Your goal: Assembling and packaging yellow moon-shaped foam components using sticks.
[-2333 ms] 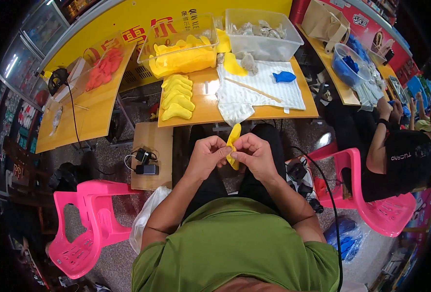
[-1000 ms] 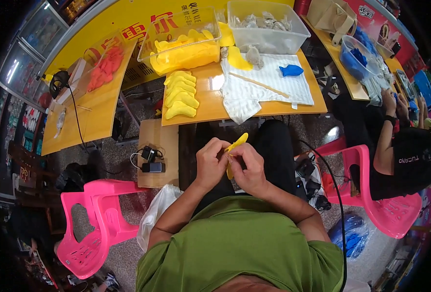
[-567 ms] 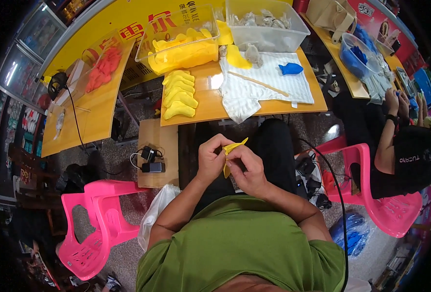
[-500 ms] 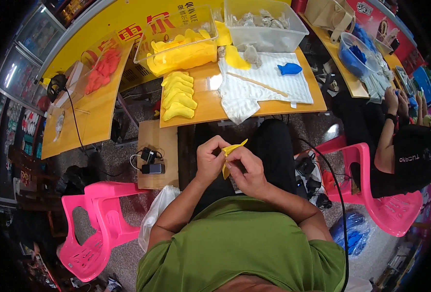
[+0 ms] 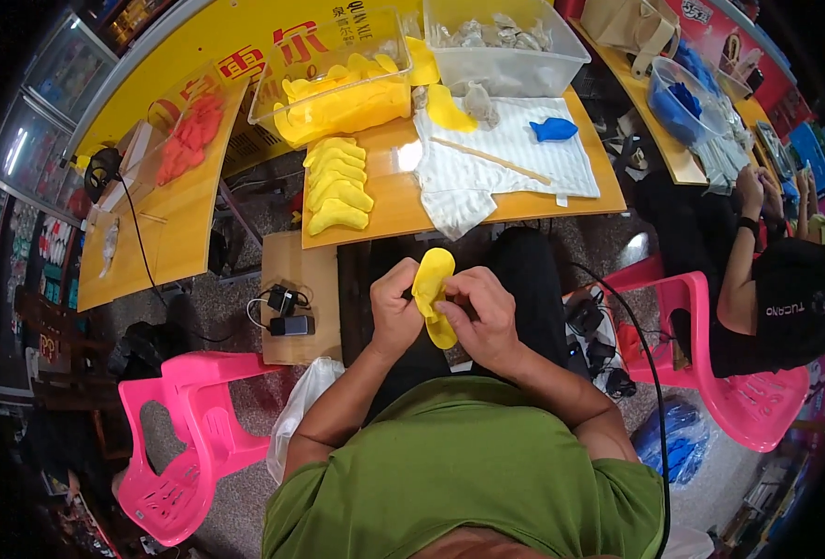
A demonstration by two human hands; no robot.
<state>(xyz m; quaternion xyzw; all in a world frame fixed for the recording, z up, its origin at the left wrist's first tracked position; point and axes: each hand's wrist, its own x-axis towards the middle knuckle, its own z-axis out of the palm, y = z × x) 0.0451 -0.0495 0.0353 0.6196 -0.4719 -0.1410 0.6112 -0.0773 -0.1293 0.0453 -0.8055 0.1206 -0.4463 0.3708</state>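
Above my lap, my left hand grips the left edge of a yellow fabric piece, long with rounded ends. My right hand is closed at the middle of its right side, thumb and fingers pinching the cloth. On the table ahead, several plump yellow crescent-shaped pieces lie in a row at the left. A white striped cloth is spread to their right, with a thin wooden stick, a blue fish-shaped piece and a flat yellow piece on it.
A clear bin of yellow pieces and another bin of greyish bundles stand at the table's back. Pink chairs flank me. A black cable runs down on my right. A co-worker sits at the far right.
The yellow piece has turned from nearly edge-on to showing its broad face, upright between my hands. My left hand has shifted slightly left and my right hand slightly right.
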